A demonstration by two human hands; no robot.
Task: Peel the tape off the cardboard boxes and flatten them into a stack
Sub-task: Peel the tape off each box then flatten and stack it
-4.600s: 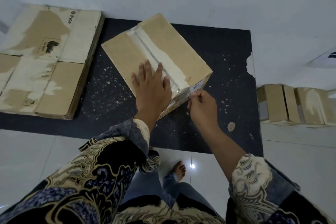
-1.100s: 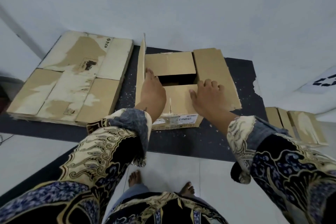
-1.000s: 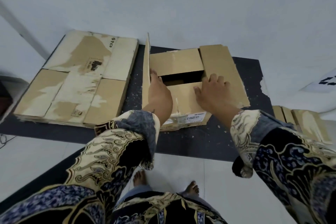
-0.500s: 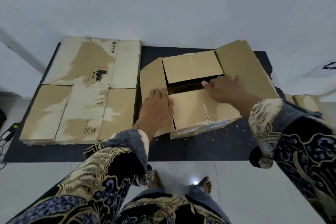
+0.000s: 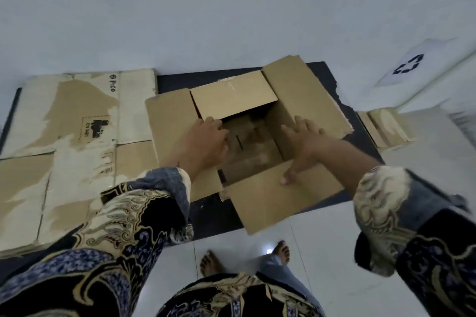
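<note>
A brown cardboard box [image 5: 306,95] stands on a black mat [image 5: 213,216] with its top flaps spread outward and its dark inside showing. My left hand [image 5: 203,141] rests on the box's left rim, fingers reaching over the opening. Across from it, my right hand [image 5: 301,141] lies with spread fingers on the right rim, its thumb pressing the near flap [image 5: 278,201]. Neither hand holds anything. To the left lies a stack of flattened cardboard [image 5: 64,152] with torn pale patches and a printed label.
More taped cardboard boxes [image 5: 383,128] sit at the right on the white tiled floor. A white wall [image 5: 231,8] rises right behind the mat. A paper with a recycling symbol [image 5: 409,64] lies at the far right. My bare feet [image 5: 213,262] stand below the mat.
The box's flaps have swung open, from closed and taped to spread wide. Both hands moved from the top flaps to the opening's rims. The camera shifted closer and rightward.
</note>
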